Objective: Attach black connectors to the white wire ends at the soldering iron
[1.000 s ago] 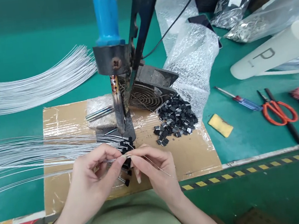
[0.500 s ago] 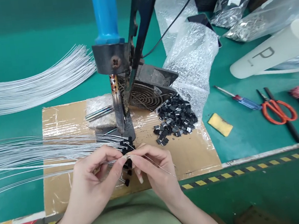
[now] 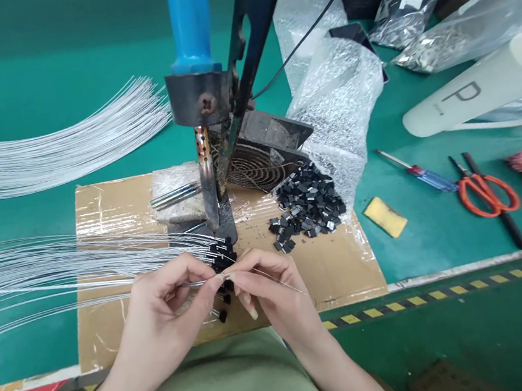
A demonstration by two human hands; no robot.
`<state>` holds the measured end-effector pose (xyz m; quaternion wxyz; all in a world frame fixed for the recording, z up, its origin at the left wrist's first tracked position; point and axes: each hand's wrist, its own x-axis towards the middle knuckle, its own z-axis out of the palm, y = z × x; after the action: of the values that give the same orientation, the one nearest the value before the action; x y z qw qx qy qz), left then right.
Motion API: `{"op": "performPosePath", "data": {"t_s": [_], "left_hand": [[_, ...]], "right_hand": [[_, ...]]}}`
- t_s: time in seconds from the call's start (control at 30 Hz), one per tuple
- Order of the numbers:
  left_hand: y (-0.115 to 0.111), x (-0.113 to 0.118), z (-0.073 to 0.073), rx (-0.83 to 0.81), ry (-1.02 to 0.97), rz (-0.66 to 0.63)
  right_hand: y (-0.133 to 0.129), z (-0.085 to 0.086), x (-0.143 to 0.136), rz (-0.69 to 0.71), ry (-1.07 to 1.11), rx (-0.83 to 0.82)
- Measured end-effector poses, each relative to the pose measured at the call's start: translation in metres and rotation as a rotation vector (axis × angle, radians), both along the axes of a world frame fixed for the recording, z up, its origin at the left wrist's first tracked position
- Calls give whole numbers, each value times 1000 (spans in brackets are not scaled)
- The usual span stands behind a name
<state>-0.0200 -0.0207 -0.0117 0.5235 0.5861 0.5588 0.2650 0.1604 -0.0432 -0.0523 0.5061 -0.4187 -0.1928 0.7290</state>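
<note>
My left hand (image 3: 172,304) pinches the end of a white wire between thumb and index finger. Fingertip to fingertip with it, my right hand (image 3: 273,287) is closed on a thin strand (image 3: 277,279) that runs out over its knuckles. The joint between the fingertips is too small to make out. Behind my hands lie white wires (image 3: 104,255) with black connectors (image 3: 223,252) on their ends. Just above stands a soldering iron (image 3: 208,182) with a blue handle, tip down, clamped in a black holder (image 3: 197,96).
Loose black connectors (image 3: 308,203) are heaped on the cardboard (image 3: 344,274), beside a fan (image 3: 258,165). Another wire bundle (image 3: 74,147) lies back left. To the right are a yellow sponge (image 3: 385,216), a screwdriver (image 3: 427,175), orange-handled scissors (image 3: 487,193) and a white cup (image 3: 474,89).
Both hands hold nearly the same pinch. My right hand has shifted slightly, its lower fingers a little further right. The whole view has moved slightly.
</note>
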Motion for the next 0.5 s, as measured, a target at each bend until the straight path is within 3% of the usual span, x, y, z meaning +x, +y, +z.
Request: {"op": "performPosePath", "data": {"t_s": [0.17,0.5], "left_hand": [[1,-1,0,-10,-11,12],[-4,4,-5,53,32,94]], "right_hand": [[2,1,3,54,10,-39],[-1,1,-5,-28,44,-37]]}}
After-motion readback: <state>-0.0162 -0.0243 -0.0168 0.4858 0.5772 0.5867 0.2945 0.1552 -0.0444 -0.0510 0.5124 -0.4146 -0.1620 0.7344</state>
